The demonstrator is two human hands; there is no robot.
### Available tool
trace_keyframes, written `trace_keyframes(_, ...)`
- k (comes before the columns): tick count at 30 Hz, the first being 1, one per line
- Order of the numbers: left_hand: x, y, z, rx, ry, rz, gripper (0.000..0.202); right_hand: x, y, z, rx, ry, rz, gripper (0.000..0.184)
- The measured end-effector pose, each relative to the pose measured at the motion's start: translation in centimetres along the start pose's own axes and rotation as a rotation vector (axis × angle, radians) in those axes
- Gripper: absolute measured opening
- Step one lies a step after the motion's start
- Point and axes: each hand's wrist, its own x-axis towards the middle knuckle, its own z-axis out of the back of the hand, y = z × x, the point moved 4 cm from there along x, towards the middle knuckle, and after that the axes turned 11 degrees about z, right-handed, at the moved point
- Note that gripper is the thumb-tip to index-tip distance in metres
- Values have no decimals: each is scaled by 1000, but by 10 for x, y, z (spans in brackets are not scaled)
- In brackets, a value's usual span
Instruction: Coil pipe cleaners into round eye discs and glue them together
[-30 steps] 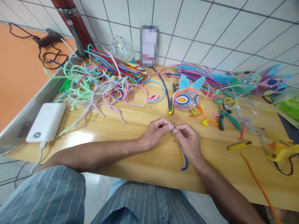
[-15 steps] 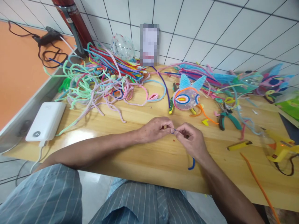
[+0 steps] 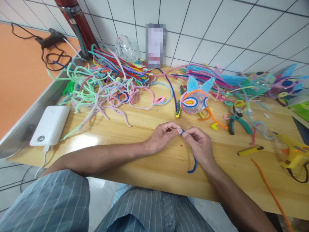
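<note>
A dark blue pipe cleaner (image 3: 193,165) is pinched at its top end between both hands over the wooden table (image 3: 154,167). My left hand (image 3: 162,138) grips that end with thumb and fingers closed. My right hand (image 3: 199,145) pinches the same end from the right, and the free tail curls out below its wrist. Just beyond the hands lies a clear ball fish (image 3: 193,100) with a blue and orange eye and light blue ears.
A tangle of coloured pipe cleaners (image 3: 103,83) covers the back left. A white power bank (image 3: 50,125) lies at the left edge. Green-handled pliers (image 3: 236,120), a yellow cutter (image 3: 249,150), a yellow glue gun (image 3: 293,153) and an orange pipe cleaner (image 3: 270,190) are on the right.
Both hands kept pinching and working the blue pipe cleaner's top end. Its free tail swung right, then back left, under my right wrist.
</note>
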Motion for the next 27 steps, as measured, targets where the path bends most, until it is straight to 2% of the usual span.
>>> trace_keyframes(5,5,-8,2,126,114,57,34,2,2,5,-83,22,50,17)
trace_keyframes(11,14,-13,8,377,241,-35,27,4,6,6,-168,134,118,14)
trace_keyframes(13,12,-15,8,413,214,-82,25,4,5,6,-175,148,110,14)
trace_keyframes(18,0,-19,5,377,-5,-190,25,1,2,4,-112,74,74,18)
trace_keyframes(23,-5,-10,2,258,-88,-169,25,-3,1,-3,-67,-16,82,17)
trace_keyframes(27,-2,-3,2,101,-87,-106,25,-2,0,-5,-56,-38,69,17)
